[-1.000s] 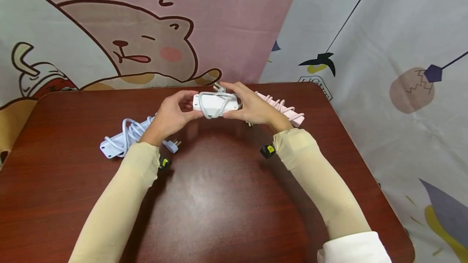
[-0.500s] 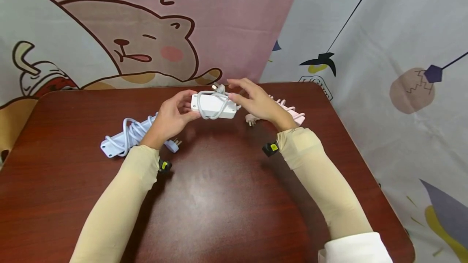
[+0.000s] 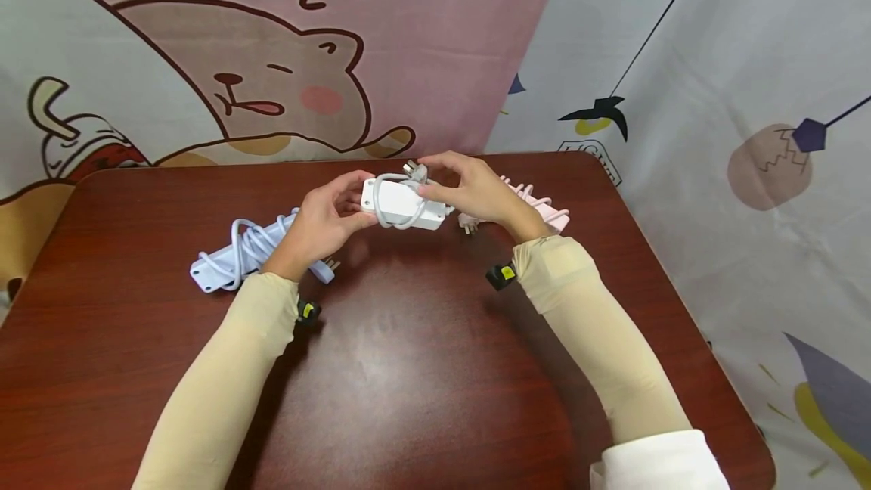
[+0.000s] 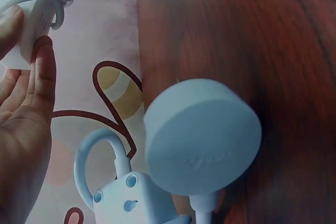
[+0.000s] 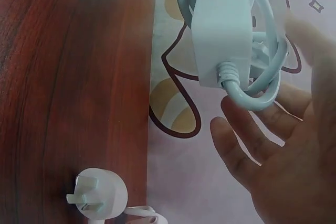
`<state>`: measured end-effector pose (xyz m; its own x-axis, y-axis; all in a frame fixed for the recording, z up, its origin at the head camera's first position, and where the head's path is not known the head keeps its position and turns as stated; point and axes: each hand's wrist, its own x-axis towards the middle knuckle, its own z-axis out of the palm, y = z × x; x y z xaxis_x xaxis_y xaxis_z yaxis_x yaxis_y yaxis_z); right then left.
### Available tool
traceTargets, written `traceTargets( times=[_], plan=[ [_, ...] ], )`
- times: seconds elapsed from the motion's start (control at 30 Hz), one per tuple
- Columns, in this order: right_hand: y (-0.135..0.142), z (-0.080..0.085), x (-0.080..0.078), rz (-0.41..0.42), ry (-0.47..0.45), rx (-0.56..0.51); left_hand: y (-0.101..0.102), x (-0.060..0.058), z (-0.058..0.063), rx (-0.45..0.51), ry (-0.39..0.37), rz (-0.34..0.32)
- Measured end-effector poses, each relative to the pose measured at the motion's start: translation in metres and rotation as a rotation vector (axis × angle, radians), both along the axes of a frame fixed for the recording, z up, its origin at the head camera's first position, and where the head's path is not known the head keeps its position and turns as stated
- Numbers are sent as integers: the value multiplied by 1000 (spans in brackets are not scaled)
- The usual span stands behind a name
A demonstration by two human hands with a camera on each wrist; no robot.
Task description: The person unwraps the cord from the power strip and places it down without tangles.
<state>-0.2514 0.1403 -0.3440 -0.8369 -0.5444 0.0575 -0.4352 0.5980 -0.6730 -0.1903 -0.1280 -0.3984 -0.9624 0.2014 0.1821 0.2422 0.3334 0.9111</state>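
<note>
A white power strip (image 3: pixel 398 203), its pale cord looped round it, is up above the far part of the table. My left hand (image 3: pixel 329 210) grips its left end between thumb and fingers; the left wrist view shows fingers wrapped on the white strip (image 4: pixel 34 30). At the other end, the thumb and forefinger of my right hand (image 3: pixel 476 187) are around its cord and plug (image 3: pixel 415 171), the thumb overlapping the cord. In the right wrist view, the lower fingers of the right hand (image 5: pixel 283 156) spread below the white strip (image 5: pixel 223 35), loosely bent.
On the left of the brown table (image 3: pixel 408 369) lies a light blue power strip (image 3: pixel 245 252) wrapped in its cord, its plug (image 3: pixel 323 271) close under my left wrist. A pink power strip (image 3: pixel 540 206) lies behind my right wrist, its plug (image 3: pixel 468 224) pointing forward. Printed cloth (image 3: pixel 435 59) hangs behind.
My right hand lifted off the strip's right end, then came in around the cord and plug. The strip has shifted slightly right and tilted down at its right end. The left hand keeps its grip.
</note>
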Motion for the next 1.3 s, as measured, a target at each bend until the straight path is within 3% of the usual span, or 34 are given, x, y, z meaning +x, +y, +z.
traceTargets(
  times=[0.2, 0.47, 0.63, 0.77, 0.87, 1.0, 1.07, 1.17, 1.3],
  plan=[
    [-2, 1, 0, 71, 93, 83, -1, 1, 0, -13, 1, 3],
    [-5, 1, 3, 180, 392, 272, -2, 1, 0, -3, 8, 8],
    [-8, -1, 8, 189, 584, 332, -3, 1, -1, -2, 11, 13],
    [-9, -3, 9, 167, 639, 330, -3, 2, 0, -3, 17, 14],
    [-10, -3, 9, 135, 525, 269, -4, 2, 0, 1, 28, 18],
    [-10, -3, 7, 46, 225, 126, -5, 3, -1, 18, 38, 29],
    [-10, -3, 6, -15, 120, 83, -5, 3, -1, 34, 41, 25],
    [-10, -3, 3, -76, 32, 75, -4, 4, 0, 61, 48, 9],
    [-9, -5, -1, -79, -68, 60, -3, 5, 0, 71, 65, -5]
  ],
)
